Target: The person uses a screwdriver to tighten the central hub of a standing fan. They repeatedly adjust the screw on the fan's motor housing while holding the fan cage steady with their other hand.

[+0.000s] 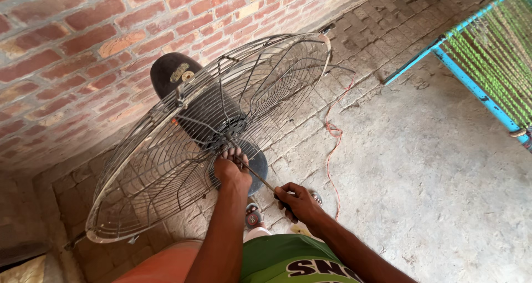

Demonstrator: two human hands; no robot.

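Two hands at work: both met on one thin dark rod (259, 179) at lower centre of the frame.
Left hand (231, 168): fingers curled shut around the wires at the hub of the fan guard (205, 133) — right at the rod's upper end.
Right hand (298, 202): fingers closed around the rod's lower end, just right of and below the left.
Rod axis: ran diagonally, from the hub down toward lower right.
Nearer hand: the left lay closer to the guard's centre; the right stood apart from the guard.
Fan: leaned toward the brick wall (66, 45), black motor (174, 72) at upper left.
Nearby: a red cord (332, 144) trailed over the floor — right of the guard.
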